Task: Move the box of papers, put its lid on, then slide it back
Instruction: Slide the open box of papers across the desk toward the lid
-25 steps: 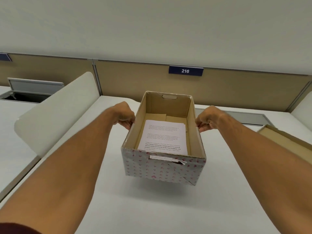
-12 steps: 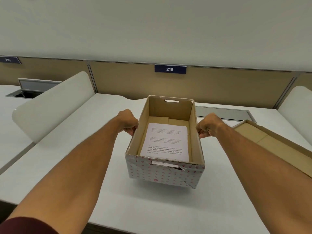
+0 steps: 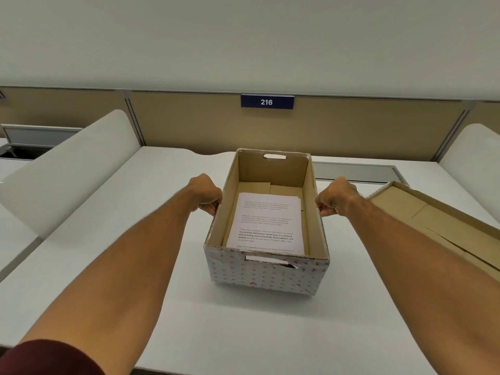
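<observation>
1. Box [image 3: 266, 272] sits mid-desk [image 3: 162, 307], papers [image 3: 266, 223] inside, top open.
2. Left hand [image 3: 207, 193] and right hand [image 3: 335, 197] clamp its side rims.
3. Lid [image 3: 443, 228] lies to the right, not yet on; sliding back remains.

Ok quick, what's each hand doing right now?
Left hand: closed, gripping the left wall of the box.
Right hand: closed, gripping the box's right wall.

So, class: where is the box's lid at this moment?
In the head view, the lid lies upturned on the white desk, right of the box and beside the right hand.
</observation>
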